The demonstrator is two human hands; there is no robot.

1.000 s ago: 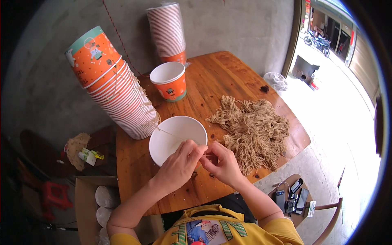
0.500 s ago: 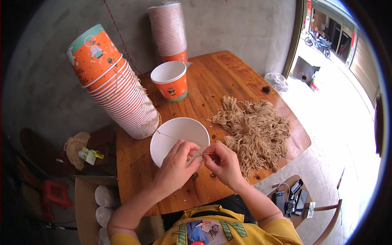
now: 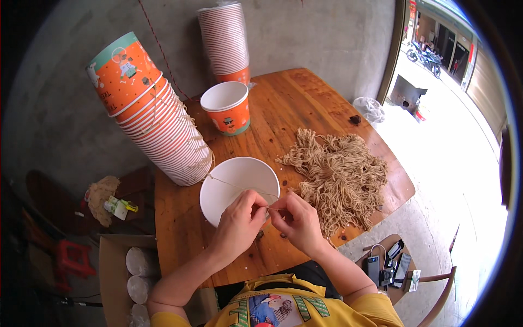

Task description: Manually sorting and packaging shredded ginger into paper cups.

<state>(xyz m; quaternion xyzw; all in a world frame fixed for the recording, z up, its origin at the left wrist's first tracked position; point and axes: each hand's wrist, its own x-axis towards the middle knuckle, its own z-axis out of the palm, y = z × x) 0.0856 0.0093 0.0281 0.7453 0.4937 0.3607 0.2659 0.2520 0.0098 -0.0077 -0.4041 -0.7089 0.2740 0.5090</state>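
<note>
Two pinched hands meet over a white-lined tub

The person's left hand (image 3: 235,223) has thumb and forefinger closed on a thin string (image 3: 234,186), its other fingers curled. The right hand (image 3: 299,222), just beside it, pinches the string too, with no visible gap between its fingertips. The string crosses the mouth of the tub (image 3: 222,191) from a leaning stack of orange cups (image 3: 160,128). The hands cover the tub's near right rim.

That tall stack crowds the tub's left side on the wooden table (image 3: 275,117). Behind the tub stands an orange cup (image 3: 234,119), with a plastic-wrapped stack (image 3: 223,41) near the wall. A heap of tan strands (image 3: 343,180) lies right of the tub, beyond the right hand. Below the table's left edge, a cardboard box (image 3: 112,283) holds pale rounded items (image 3: 140,261).
</note>
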